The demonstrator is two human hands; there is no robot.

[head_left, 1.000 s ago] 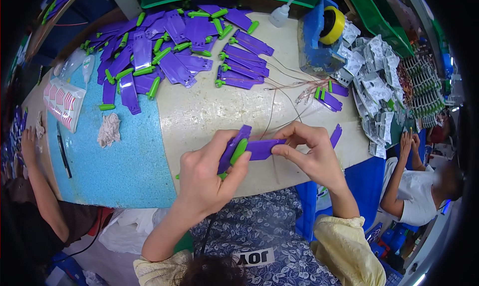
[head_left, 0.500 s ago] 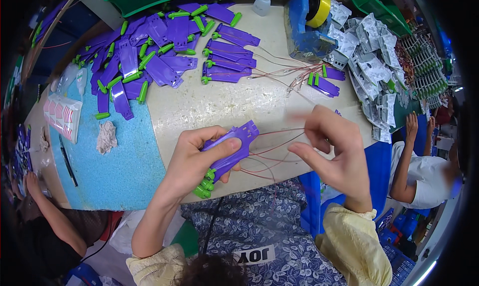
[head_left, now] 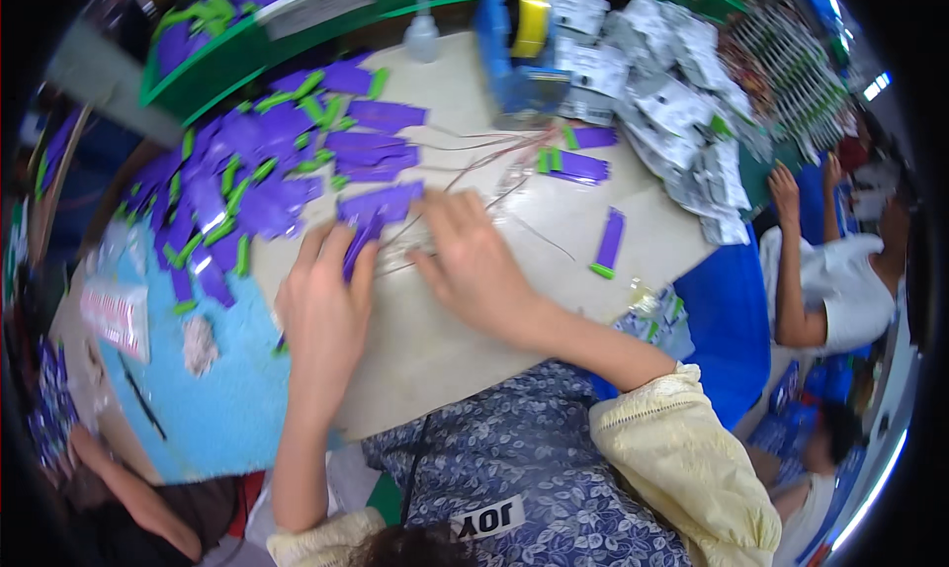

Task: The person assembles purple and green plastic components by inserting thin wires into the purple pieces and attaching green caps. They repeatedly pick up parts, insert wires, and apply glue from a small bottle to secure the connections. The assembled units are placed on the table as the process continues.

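Purple strip (head_left: 368, 233) lies flat on the tabletop (head_left: 554, 231), just at five o'clock of the purple pile (head_left: 257, 172). Left hand (head_left: 321, 310) presses on it, grip grasping its near end; right hand (head_left: 474, 265) is spread flat over the thin wires (head_left: 474, 167), grip released. Best bet: pin the strip steady and draw one wire free without snagging its neighbours.

Left hand (head_left: 321, 310) lays a purple strip (head_left: 358, 251) on the table (head_left: 465, 369), right hand (head_left: 474, 265) beside.
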